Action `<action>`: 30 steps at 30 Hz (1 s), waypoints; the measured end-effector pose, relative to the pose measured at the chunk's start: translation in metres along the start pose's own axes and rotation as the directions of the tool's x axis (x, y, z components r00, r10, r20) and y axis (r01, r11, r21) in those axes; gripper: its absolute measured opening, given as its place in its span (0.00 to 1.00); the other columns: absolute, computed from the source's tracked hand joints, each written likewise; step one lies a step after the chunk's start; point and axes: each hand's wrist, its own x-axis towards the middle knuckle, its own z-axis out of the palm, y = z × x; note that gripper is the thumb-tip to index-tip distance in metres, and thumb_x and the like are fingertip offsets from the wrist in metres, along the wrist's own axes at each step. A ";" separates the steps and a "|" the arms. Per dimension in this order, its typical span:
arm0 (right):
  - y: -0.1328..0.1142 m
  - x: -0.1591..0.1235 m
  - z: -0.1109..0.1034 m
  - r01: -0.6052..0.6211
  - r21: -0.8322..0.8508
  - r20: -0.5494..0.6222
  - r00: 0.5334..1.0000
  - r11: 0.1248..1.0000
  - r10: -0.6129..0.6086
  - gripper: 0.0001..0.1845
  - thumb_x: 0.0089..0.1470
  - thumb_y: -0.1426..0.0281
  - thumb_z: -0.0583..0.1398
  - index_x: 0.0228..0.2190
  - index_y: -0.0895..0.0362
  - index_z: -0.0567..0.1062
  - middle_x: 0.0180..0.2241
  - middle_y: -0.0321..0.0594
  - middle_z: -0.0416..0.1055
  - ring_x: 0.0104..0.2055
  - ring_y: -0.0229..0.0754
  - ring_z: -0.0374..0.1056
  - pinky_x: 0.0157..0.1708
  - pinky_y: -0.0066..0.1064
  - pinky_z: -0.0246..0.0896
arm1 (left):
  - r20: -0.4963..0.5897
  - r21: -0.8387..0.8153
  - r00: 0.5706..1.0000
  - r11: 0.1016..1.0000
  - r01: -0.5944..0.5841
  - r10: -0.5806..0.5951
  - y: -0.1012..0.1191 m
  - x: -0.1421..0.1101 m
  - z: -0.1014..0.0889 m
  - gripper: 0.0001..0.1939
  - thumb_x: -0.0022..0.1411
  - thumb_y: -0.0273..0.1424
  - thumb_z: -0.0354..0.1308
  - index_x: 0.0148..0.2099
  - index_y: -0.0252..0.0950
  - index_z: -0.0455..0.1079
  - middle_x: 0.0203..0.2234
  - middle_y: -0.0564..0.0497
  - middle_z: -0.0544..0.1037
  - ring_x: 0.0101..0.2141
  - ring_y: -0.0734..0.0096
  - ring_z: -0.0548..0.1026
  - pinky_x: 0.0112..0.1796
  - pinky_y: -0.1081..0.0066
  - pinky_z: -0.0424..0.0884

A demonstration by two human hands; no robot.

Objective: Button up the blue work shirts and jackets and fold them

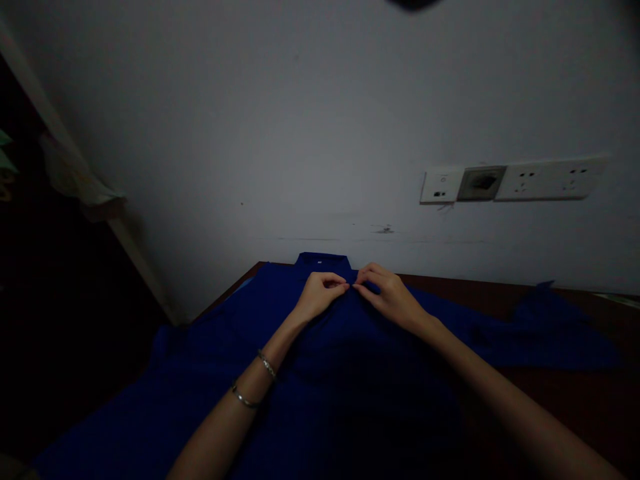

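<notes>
A blue shirt (260, 313) lies spread over a dark table, its collar (324, 259) toward the wall and a small pale label inside the neck. Just below the collar, my left hand (323, 292) pinches the cloth between thumb and fingers. My right hand (385, 292) pinches the shirt close beside it, the fingertips of both hands nearly meeting. Any button between them is too small and dark to make out. One sleeve (540, 333) stretches across the table to the right. Two bracelets (245, 397) circle my left forearm.
Behind the table (450, 285) stands a pale wall (300, 133) with scuff marks. Wall sockets and a switch plate (540, 180) are set in it at the right. A whitish plastic bag (80, 175) hangs at the left, next to a dark area.
</notes>
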 end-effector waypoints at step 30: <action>-0.004 0.002 -0.004 -0.051 0.095 0.024 0.999 0.994 0.049 0.03 0.49 0.70 0.57 0.29 0.55 0.69 0.31 0.39 0.66 0.33 0.39 0.63 0.35 0.33 0.60 | -0.169 0.057 0.975 0.989 -0.138 0.146 -0.001 -0.006 0.008 0.06 0.48 0.30 0.58 0.28 0.33 0.74 0.24 0.50 0.75 0.26 0.73 0.70 0.27 0.75 0.63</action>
